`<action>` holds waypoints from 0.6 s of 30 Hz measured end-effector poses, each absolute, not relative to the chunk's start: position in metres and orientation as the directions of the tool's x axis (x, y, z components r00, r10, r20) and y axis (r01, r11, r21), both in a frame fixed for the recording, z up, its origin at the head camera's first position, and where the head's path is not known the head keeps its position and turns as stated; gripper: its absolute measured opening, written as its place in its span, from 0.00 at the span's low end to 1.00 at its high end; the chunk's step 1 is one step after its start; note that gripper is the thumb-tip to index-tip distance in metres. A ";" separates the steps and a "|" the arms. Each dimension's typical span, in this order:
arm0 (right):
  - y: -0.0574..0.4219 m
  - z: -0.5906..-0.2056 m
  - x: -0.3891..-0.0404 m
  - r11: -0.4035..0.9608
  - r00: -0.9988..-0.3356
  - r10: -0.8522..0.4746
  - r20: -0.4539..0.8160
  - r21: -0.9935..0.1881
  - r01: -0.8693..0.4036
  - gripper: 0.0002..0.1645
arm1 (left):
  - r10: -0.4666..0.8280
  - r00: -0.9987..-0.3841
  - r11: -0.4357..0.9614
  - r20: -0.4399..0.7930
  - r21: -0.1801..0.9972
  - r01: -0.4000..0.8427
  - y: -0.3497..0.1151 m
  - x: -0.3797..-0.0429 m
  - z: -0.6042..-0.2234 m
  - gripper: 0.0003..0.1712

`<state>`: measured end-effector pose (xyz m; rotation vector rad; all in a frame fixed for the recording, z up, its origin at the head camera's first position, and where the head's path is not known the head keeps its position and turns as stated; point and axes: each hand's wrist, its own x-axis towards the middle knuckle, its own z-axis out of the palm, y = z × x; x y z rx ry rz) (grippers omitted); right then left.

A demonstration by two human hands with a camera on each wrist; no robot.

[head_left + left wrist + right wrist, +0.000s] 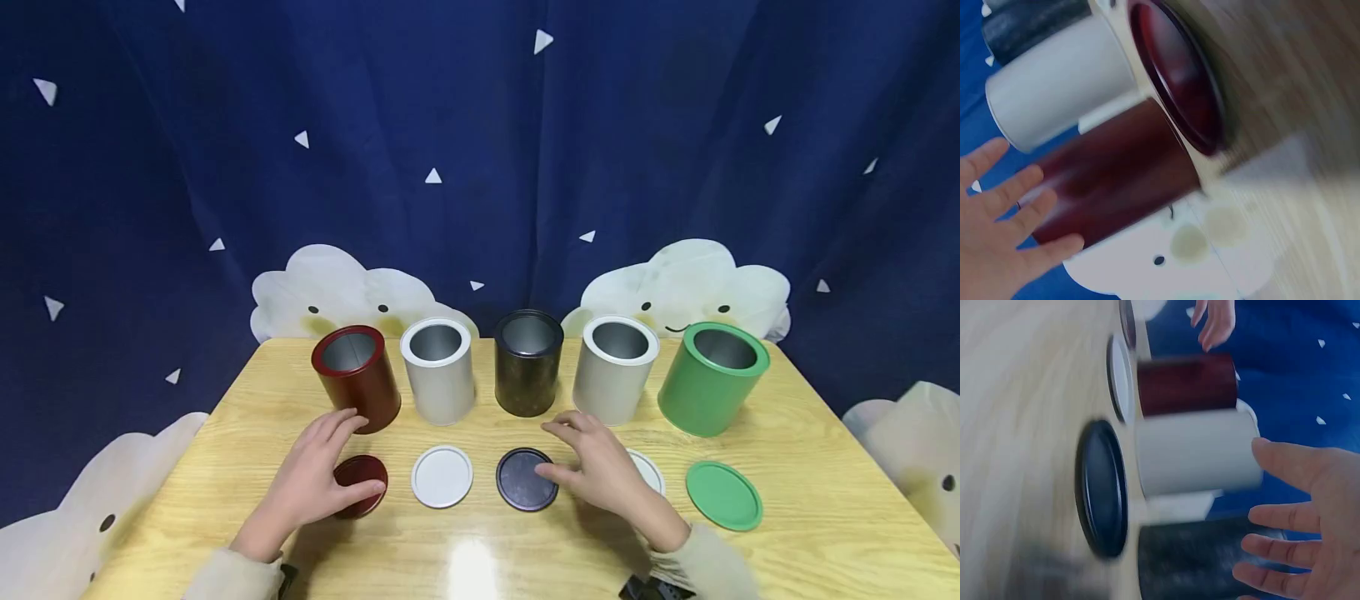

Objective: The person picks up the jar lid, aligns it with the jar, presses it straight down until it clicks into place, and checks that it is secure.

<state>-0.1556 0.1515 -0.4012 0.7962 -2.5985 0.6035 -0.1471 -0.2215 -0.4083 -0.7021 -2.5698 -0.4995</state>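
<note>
**Left hand (318, 475) poised by red lid (358, 470), right hand (600, 462) by black lid (521, 480)**

The left hand's fingers are held spread near the red tin (363, 383); its thumb is seen across the red lid, though whether contact is made cannot be told. The right hand's fingers are also held apart, its thumb seen at the black lid's edge, in front of the black tin (527, 379). Left white tin (444, 385), right white tin (611, 387) and green tin (707, 396) complete the upright, open-topped row. Left white lid (442, 477), right white lid (648, 469), partly hidden, and green lid (723, 496) are laid flat before them. The table (817, 508) is backed by a blue curtain (450, 83) printed with triangles and clouds.
</note>
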 end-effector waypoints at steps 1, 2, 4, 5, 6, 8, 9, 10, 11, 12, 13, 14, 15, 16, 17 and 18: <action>0.146 -0.402 -0.156 0.742 -0.782 -0.451 0.431 -0.307 -0.597 0.30 | 0.392 -0.787 0.804 0.476 0.239 0.544 -0.225 -0.146 -0.409 0.47; 0.140 -0.403 -0.156 0.733 -0.783 -0.461 0.418 -0.318 -0.601 0.30 | 0.394 -0.792 0.799 0.466 0.253 0.546 -0.229 -0.145 -0.409 0.47; 0.130 -0.403 -0.158 0.714 -0.777 -0.481 0.405 -0.333 -0.616 0.31 | 0.400 -0.798 0.790 0.450 0.272 0.550 -0.236 -0.144 -0.411 0.49; 0.125 -0.403 -0.160 0.707 -0.773 -0.489 0.404 -0.335 -0.623 0.31 | 0.404 -0.800 0.786 0.443 0.279 0.551 -0.239 -0.144 -0.411 0.49; 0.121 -0.402 -0.161 0.699 -0.767 -0.498 0.405 -0.336 -0.631 0.31 | 0.409 -0.801 0.781 0.437 0.286 0.555 -0.242 -0.145 -0.412 0.50; 0.113 -0.402 -0.164 0.689 -0.760 -0.514 0.399 -0.337 -0.642 0.32 | 0.415 -0.807 0.777 0.421 0.297 0.555 -0.247 -0.147 -0.414 0.50; 0.109 -0.403 -0.165 0.684 -0.757 -0.523 0.391 -0.337 -0.647 0.32 | 0.417 -0.809 0.773 0.415 0.306 0.555 -0.249 -0.148 -0.415 0.50; 0.105 -0.403 -0.166 0.681 -0.754 -0.533 0.383 -0.335 -0.651 0.32 | 0.417 -0.813 0.770 0.407 0.317 0.554 -0.251 -0.149 -0.416 0.50; 0.101 -0.403 -0.167 0.676 -0.752 -0.543 0.374 -0.335 -0.656 0.32 | 0.417 -0.817 0.767 0.399 0.328 0.552 -0.254 -0.150 -0.417 0.50; 0.097 -0.404 -0.169 0.671 -0.749 -0.552 0.367 -0.337 -0.660 0.32 | 0.418 -0.820 0.762 0.391 0.340 0.551 -0.256 -0.151 -0.418 0.50; 0.093 -0.404 -0.170 0.668 -0.747 -0.558 0.361 -0.338 -0.663 0.33 | 0.420 -0.823 0.759 0.383 0.349 0.550 -0.258 -0.152 -0.418 0.50; 0.089 -0.405 -0.171 0.663 -0.744 -0.564 0.357 -0.341 -0.666 0.34 | 0.423 -0.825 0.752 0.375 0.362 0.550 -0.260 -0.153 -0.419 0.50; 0.085 -0.406 -0.171 0.658 -0.741 -0.570 0.355 -0.343 -0.670 0.34 | 0.428 -0.825 0.744 0.368 0.374 0.553 -0.261 -0.155 -0.420 0.50; 0.081 -0.408 -0.172 0.653 -0.739 -0.574 0.353 -0.347 -0.673 0.35 | 0.435 -0.825 0.738 0.360 0.383 0.556 -0.263 -0.156 -0.421 0.50; 0.076 -0.409 -0.173 0.647 -0.735 -0.580 0.350 -0.349 -0.677 0.36 | 0.445 -0.823 0.729 0.354 0.390 0.562 -0.265 -0.157 -0.421 0.50; 0.072 -0.411 -0.174 0.645 -0.732 -0.587 0.347 -0.346 -0.681 0.37 | 0.455 -0.819 0.720 0.350 0.397 0.569 -0.266 -0.159 -0.422 0.50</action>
